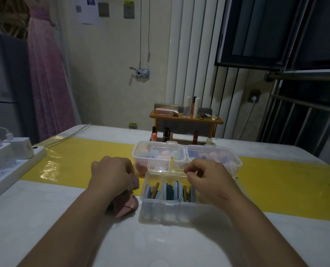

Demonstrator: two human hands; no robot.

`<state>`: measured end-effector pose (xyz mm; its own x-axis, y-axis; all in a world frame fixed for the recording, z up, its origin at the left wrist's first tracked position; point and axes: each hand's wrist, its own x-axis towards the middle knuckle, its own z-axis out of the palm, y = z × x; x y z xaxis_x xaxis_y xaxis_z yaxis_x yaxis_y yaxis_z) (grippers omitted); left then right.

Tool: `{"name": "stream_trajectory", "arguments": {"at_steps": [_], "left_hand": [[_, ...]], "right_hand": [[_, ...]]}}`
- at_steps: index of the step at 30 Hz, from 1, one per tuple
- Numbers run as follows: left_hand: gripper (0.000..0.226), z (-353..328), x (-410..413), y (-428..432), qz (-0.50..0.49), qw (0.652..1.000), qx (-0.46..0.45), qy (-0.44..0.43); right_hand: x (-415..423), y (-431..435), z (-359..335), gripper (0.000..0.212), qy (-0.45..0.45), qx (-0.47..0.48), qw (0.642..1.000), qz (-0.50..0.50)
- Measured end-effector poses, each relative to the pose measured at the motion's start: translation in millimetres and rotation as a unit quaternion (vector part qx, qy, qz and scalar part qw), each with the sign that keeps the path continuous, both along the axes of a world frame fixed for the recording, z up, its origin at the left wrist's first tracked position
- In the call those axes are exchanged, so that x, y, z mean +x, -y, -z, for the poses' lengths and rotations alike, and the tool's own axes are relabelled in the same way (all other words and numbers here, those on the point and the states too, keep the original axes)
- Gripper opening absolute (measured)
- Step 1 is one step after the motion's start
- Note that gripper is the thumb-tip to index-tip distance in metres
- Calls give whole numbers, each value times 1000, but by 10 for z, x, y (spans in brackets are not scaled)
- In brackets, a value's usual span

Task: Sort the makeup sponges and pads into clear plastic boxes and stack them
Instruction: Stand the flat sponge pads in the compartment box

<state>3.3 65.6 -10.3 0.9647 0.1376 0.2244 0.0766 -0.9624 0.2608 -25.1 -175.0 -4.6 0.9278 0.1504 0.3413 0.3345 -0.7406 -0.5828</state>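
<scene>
Fingers (130,171) of left hand (112,174) pinch pink pad (135,183) beside clear box (166,209).

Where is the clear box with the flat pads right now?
The pad box sits centre table in the head view, between the left hand, which holds pink pads, and the right hand, directly in front of the box of sponges.

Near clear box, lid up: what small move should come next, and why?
Probably the left hand should slip a pad from the pink pads it grips into the near clear box: its lid stands open, pads already stand upright inside, and these lie outside it.
</scene>
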Motion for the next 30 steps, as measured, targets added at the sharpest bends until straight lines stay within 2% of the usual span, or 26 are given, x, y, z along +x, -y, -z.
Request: {"name": "stream_trajectory", "arguments": {"at_steps": [3,5,9,13,16,19,23,30], "left_hand": [[17,-48,-35,22,10,994,-93,55],[22,-67,-61,36,15,990,-101,93],[13,-89,-93,48,26,976,-154,155],[18,-49,-83,68,48,925,-319,199],[21,-17,-65,98,73,896,-381,217],[21,-30,-79,164,96,865,-443,215],[21,-55,-101,256,102,850,-489,165],[36,-78,-173,387,199,837,-493,132]], "right_hand": [[2,-2,-7,15,-1,3,1000,1],[2,-3,-8,15,-1,3,1000,1],[5,-4,-6,15,-3,6,1000,-2],[9,3,1,15,-5,24,1000,-3],[20,13,8,15,-6,37,999,-4],[19,15,3,16,-4,38,999,-11],[5,3,-13,18,-6,29,999,-23],[-4,-19,-43,35,-18,54,996,-75]]}}
